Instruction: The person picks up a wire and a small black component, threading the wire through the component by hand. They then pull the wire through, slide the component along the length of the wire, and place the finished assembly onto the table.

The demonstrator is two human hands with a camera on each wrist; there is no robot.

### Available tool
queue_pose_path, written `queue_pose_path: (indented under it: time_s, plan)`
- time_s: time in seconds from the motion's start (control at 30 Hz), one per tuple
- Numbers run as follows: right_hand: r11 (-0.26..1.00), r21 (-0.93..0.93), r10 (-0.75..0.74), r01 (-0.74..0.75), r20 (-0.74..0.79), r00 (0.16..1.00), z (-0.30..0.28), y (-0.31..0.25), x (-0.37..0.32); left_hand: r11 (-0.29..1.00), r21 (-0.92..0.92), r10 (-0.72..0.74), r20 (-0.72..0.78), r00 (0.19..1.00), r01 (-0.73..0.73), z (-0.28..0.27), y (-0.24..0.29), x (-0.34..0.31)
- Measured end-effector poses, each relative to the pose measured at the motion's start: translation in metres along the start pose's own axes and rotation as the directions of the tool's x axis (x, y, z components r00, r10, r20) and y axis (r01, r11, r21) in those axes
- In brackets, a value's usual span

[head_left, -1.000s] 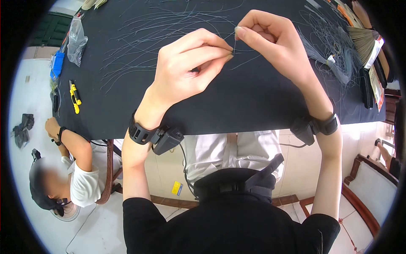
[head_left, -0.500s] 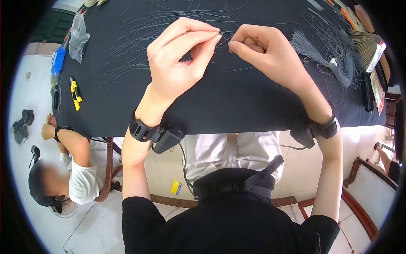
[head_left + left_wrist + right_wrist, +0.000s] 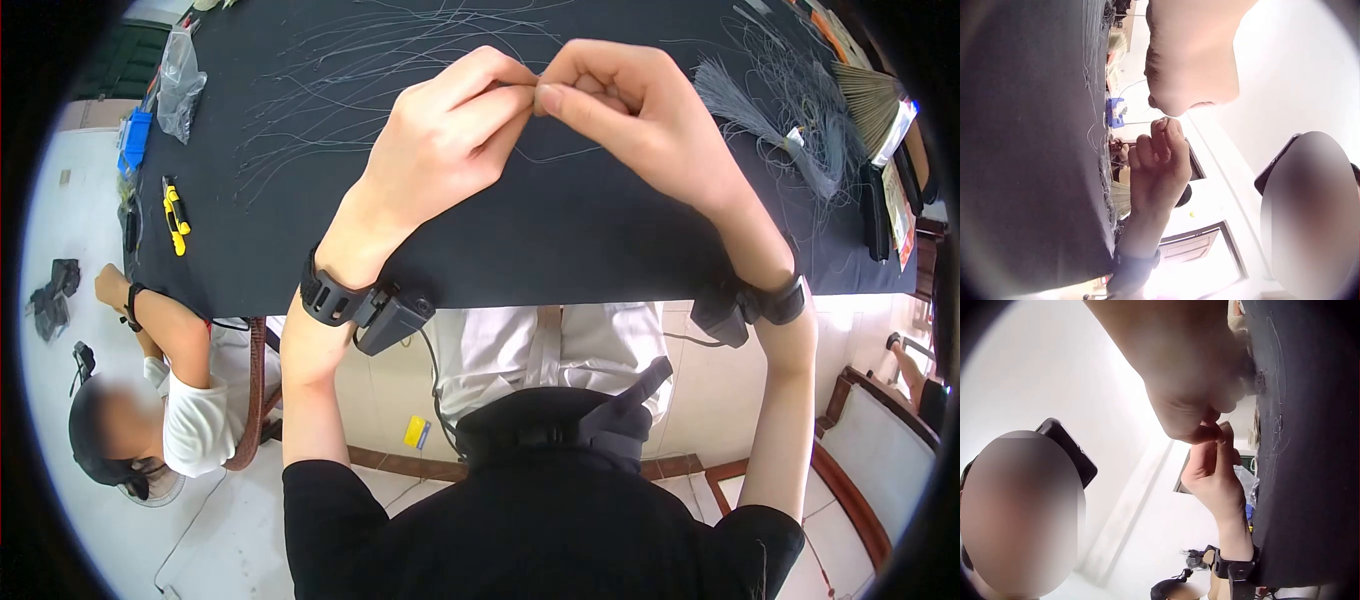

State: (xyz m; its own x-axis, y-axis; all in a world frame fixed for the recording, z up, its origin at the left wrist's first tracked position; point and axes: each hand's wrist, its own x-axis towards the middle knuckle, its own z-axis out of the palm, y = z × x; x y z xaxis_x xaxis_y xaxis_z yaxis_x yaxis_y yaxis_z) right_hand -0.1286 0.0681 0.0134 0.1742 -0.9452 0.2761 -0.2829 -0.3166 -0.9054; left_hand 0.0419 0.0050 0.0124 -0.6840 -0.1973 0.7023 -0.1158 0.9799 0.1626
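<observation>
My left hand [image 3: 455, 140] and right hand [image 3: 635, 125] meet fingertip to fingertip above the black-covered table. Each pinches a thin grey strand between thumb and fingers, and the fingertips hide most of it. In the left wrist view, a fine strand [image 3: 1129, 89] arcs away beside the pinching fingers. Behind the hands, many loose grey strands [image 3: 330, 62] lie spread across the cloth. A tied bundle of similar strands [image 3: 735, 100] fans out to the right of my right hand, tangled with looser ones.
Yellow-and-black cutters [image 3: 175, 217] lie at the left, below a clear plastic bag [image 3: 180, 90] and a blue object [image 3: 133, 142]. A fanned stack of thin brownish strips [image 3: 865, 100] stands at the right edge. Another person [image 3: 200, 430] sits at the table's left side.
Both hands first moved left and drew slightly apart, with the strand between them. Since then my left hand has come back right, and the fingertips now meet.
</observation>
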Motion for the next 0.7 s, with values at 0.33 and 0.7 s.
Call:
queue_pose_path:
  time_s: [0.33, 0.7]
  plan:
    - [0.973, 0.149, 0.173, -0.179, 0.057, 0.983, -0.007, -0.004, 0.002, 0.999, -0.030, -0.019, -0.010, 1.000, 0.019, 0.001, 0.003, 0.001]
    - [0.720, 0.561, 0.395, -0.409, 0.154, 0.906, -0.015, -0.008, 0.006, 0.999, -0.026, 0.037, -0.054, 0.998, -0.039, 0.004, 0.002, 0.001]
